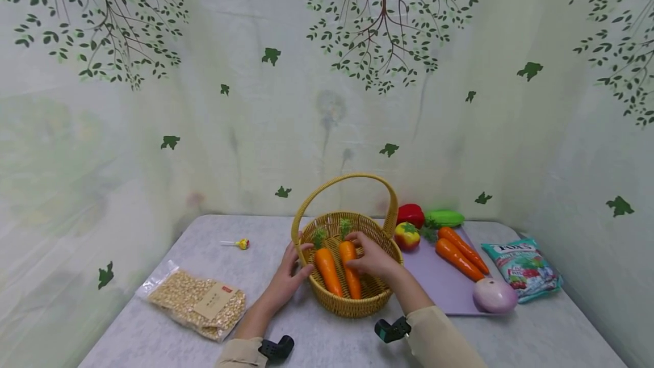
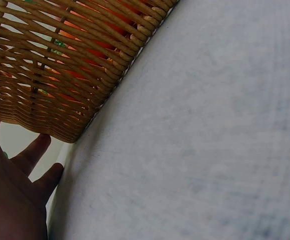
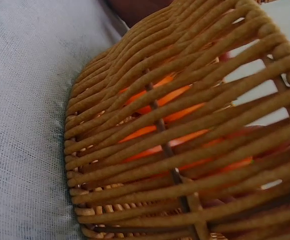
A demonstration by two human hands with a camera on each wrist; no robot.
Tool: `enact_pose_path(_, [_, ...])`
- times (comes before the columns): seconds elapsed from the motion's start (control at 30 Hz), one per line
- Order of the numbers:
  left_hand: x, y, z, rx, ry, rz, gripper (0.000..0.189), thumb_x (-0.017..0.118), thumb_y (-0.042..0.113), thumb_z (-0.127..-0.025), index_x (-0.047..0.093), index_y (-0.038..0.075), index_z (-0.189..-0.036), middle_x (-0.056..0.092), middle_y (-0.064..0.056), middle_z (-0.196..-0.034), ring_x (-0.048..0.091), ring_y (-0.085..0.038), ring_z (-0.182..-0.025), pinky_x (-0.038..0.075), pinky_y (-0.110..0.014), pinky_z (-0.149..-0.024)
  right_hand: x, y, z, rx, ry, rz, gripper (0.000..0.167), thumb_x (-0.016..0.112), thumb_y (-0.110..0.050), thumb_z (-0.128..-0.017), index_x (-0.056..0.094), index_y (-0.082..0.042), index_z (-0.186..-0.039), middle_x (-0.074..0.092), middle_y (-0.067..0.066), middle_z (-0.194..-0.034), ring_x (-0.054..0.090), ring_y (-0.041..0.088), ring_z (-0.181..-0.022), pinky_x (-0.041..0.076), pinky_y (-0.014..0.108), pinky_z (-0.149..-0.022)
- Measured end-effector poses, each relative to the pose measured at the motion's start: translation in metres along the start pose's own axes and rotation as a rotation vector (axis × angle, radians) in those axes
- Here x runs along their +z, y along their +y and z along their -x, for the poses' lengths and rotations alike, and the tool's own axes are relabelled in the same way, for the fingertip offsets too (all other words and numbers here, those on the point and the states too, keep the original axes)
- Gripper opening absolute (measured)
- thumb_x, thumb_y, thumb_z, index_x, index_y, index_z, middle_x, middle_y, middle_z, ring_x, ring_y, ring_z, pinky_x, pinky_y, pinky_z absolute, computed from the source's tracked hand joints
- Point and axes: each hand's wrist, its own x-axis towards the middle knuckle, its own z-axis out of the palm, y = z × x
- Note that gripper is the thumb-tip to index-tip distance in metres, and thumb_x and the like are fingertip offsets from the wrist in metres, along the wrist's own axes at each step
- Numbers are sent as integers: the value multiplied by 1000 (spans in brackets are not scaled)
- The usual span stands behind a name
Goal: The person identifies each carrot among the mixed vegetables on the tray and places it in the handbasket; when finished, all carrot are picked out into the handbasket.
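Observation:
A wicker basket [image 1: 352, 306] with a tall arched handle stands mid-table and holds two carrots with green tops. My left hand [image 1: 284, 283] holds the basket's left side, thumb at the rim and fingers around the handle's base. In the left wrist view, two fingers of the left hand [image 2: 17, 180] spread beside the woven wall [image 2: 60, 65]. My right hand [image 1: 374, 259] reaches over the right rim and pinches the right carrot [image 1: 350, 271] near its top. The left carrot [image 1: 327, 271] lies next to it. In the right wrist view, orange shows through the weave [image 3: 184, 150].
At right, a purple tray [image 1: 424, 277] bears two more carrots [image 1: 460, 257] and an onion [image 1: 494, 295]. A red pepper [image 1: 411, 214], a cucumber [image 1: 444, 218], a red-yellow fruit [image 1: 407, 237] and a candy bag [image 1: 523, 270] lie around it. Left are a lollipop [image 1: 242, 243] and a grain bag [image 1: 194, 302].

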Motion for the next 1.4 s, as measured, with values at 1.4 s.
enact_pose_path(1.4, [-4,-16,-2,-8,-35,-5,45,60,20,-100,50,20,-144,8,-4,-170,11,-36,-155,25,-65,-115,-5,-16,23,-214,351,-23,22,59,-10,-98,69,-17,-116,71,4,-115,69,23,-98,55,26,-80])
